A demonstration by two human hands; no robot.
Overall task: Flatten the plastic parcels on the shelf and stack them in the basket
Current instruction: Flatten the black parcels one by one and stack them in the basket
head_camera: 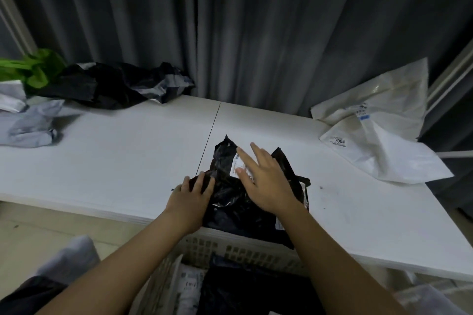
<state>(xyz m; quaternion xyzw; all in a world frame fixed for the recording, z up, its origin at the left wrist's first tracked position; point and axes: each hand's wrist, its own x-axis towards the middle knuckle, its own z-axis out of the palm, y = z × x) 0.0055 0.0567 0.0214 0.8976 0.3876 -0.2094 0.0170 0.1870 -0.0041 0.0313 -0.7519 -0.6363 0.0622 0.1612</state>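
On the shelf (122, 161), far left, lie grey parcels (28, 125), a green bag (35, 69) and a crumpled black heap (115, 84). At the near edge, the left hand (189, 199) presses straight fingers on the black parcel (230, 202), whose near end overhangs the basket (230, 248). The right hand (266, 181) lies flat, fingers spread, over its white label (236, 165). Far right rest white parcels (378, 130).

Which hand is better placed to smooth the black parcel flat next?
Probably the right hand: its open fingers already lie across the middle of the black parcel. The left hand only holds down its left edge.
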